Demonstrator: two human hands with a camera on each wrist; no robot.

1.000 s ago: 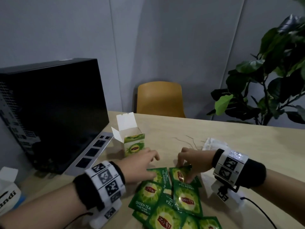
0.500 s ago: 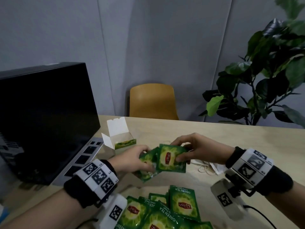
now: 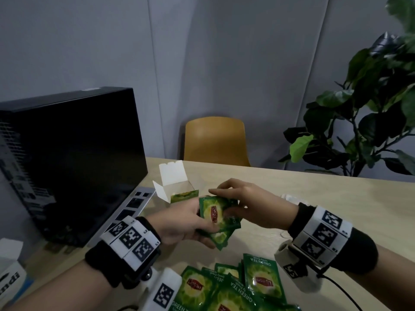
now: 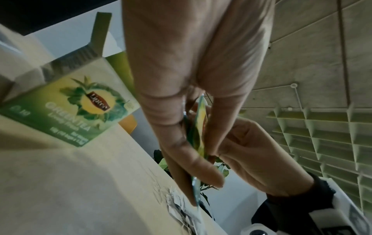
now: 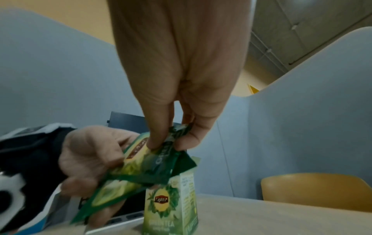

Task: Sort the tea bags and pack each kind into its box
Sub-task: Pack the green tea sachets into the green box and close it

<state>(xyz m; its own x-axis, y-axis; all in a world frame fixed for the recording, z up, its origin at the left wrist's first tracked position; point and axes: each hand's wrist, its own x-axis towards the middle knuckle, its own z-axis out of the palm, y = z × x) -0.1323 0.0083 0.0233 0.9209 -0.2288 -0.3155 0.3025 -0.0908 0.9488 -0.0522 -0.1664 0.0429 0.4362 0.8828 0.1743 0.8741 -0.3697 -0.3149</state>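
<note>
Above the table, both hands hold a small stack of green tea sachets (image 3: pixel 216 217). My left hand (image 3: pixel 190 223) grips the stack (image 4: pixel 201 133) from the left, thumb on top. My right hand (image 3: pixel 242 204) pinches the stack's far right edge (image 5: pixel 159 159) between thumb and fingers. The open green tea box (image 3: pixel 183 194) stands just behind the hands, lid flap up; it also shows as the box (image 4: pixel 80 108) in the left wrist view and the box (image 5: pixel 171 205) in the right wrist view. Several more green sachets (image 3: pixel 242 286) lie in a loose pile at the near edge.
A black computer case (image 3: pixel 67 158) and a laptop keyboard (image 3: pixel 132 207) fill the left side of the wooden table (image 3: pixel 314 198). White paper tea bags with strings (image 4: pixel 181 206) lie right of the hands. A yellow chair (image 3: pixel 215 142) and a plant (image 3: pixel 363 108) stand beyond the table. A white box (image 3: pixel 11 272) sits at far left.
Both hands lifted sachets off the pile, brought them together above the table and now hold them as one stack in front of the open box.
</note>
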